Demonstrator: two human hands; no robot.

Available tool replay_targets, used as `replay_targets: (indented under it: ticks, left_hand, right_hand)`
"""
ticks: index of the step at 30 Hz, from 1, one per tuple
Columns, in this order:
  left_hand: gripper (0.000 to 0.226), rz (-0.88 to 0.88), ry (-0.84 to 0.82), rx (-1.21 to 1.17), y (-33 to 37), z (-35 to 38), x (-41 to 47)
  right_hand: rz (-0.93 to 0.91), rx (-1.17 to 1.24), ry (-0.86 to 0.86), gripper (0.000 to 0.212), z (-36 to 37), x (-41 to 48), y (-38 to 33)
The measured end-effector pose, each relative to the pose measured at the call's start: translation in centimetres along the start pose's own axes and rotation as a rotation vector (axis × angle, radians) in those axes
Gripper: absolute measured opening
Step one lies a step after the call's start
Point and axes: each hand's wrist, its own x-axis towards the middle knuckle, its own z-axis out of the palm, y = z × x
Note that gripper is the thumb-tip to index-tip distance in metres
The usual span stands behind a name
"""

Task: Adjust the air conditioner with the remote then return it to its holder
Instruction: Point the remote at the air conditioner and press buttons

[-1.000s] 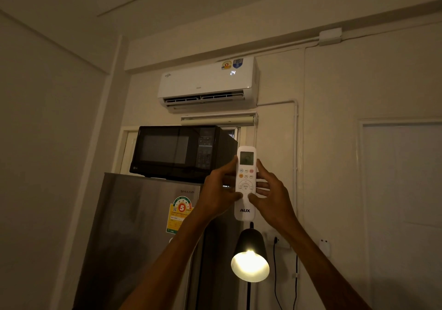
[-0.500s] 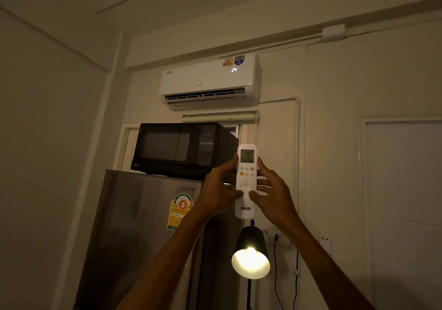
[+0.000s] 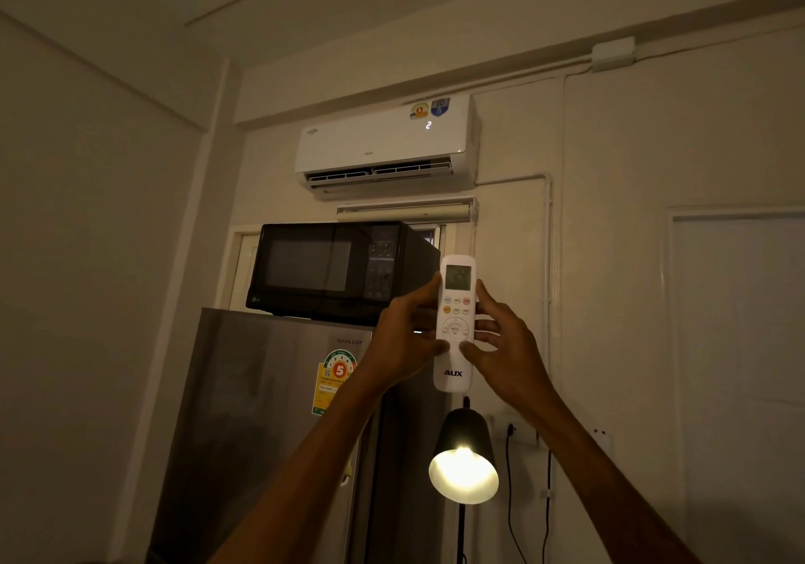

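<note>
A white AUX remote (image 3: 454,372) is held upright in front of me, its small screen at the top and its buttons facing me. My left hand (image 3: 403,348) grips its left edge. My right hand (image 3: 505,356) grips its right edge, thumb resting on the face just below the round pad. High on the wall hangs the white air conditioner (image 3: 383,145), louvre open, with a lit "2" showing on its front. A small white fitting (image 3: 603,437) sits on the wall at lower right; I cannot tell if it is the holder.
A black microwave (image 3: 331,272) stands on top of a steel fridge (image 3: 261,411) left of my hands. A lit black floor lamp (image 3: 464,454) shines just below the remote. A wall socket with a cable (image 3: 512,430) and a closed door (image 3: 740,367) are to the right.
Both hands and the remote have stayed together while the view tilted a little. The air conditioner's display read 24 before and now shows a single 2.
</note>
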Motion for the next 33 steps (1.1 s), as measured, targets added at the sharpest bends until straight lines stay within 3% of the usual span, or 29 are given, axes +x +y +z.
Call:
replay_targets:
  ticks: [33]
  left_hand:
    - [0.083, 0.001, 0.006, 0.048, -0.1, 2.3, 0.7]
  right_hand:
    - [0.0, -0.011, 0.014, 0.074, -1.5, 0.1, 1.8]
